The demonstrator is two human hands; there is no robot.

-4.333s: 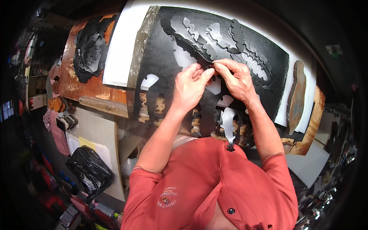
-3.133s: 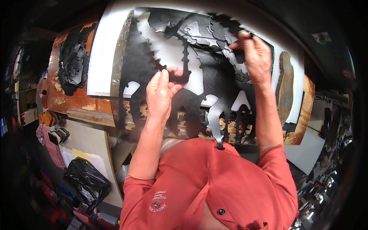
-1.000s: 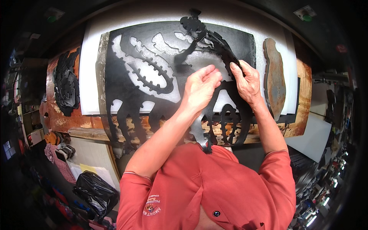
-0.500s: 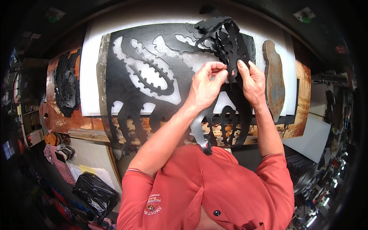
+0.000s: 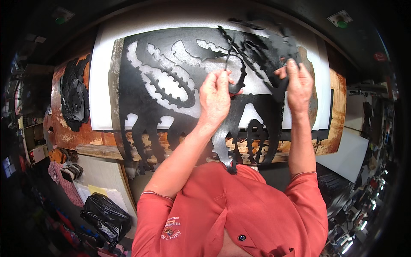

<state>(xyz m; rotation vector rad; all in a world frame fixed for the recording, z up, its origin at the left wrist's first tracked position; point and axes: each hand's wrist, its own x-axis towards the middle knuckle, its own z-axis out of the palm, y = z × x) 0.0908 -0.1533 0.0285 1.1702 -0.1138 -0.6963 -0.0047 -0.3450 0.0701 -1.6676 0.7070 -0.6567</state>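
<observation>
My left hand (image 5: 215,96) pinches a thin, curved black strip (image 5: 244,70) with notched edges, holding it up over the sheet. Farther right, my right hand (image 5: 299,88) is closed on a bundle of black cut pieces (image 5: 280,40), smeared by motion, whose ends fan out above and to the left. Beneath both hands lies a large black sheet (image 5: 165,115), perhaps leather, with long notched openings cut through it. Its near edge hangs in ragged, notched strips in front of me. Through the openings the white board (image 5: 102,77) below shows.
A heap of black cut pieces (image 5: 75,96) rests on the rust-coloured table (image 5: 96,136) at the left. Behind my right hand stands a worn brownish plate (image 5: 314,107). A black plastic bag (image 5: 106,216) sits at lower left, and a pale panel (image 5: 344,156) at lower right.
My hands were close together at the bundle and have moved apart. The left now has the curved strip, away from the bundle; the right has carried the bundle to the right.
</observation>
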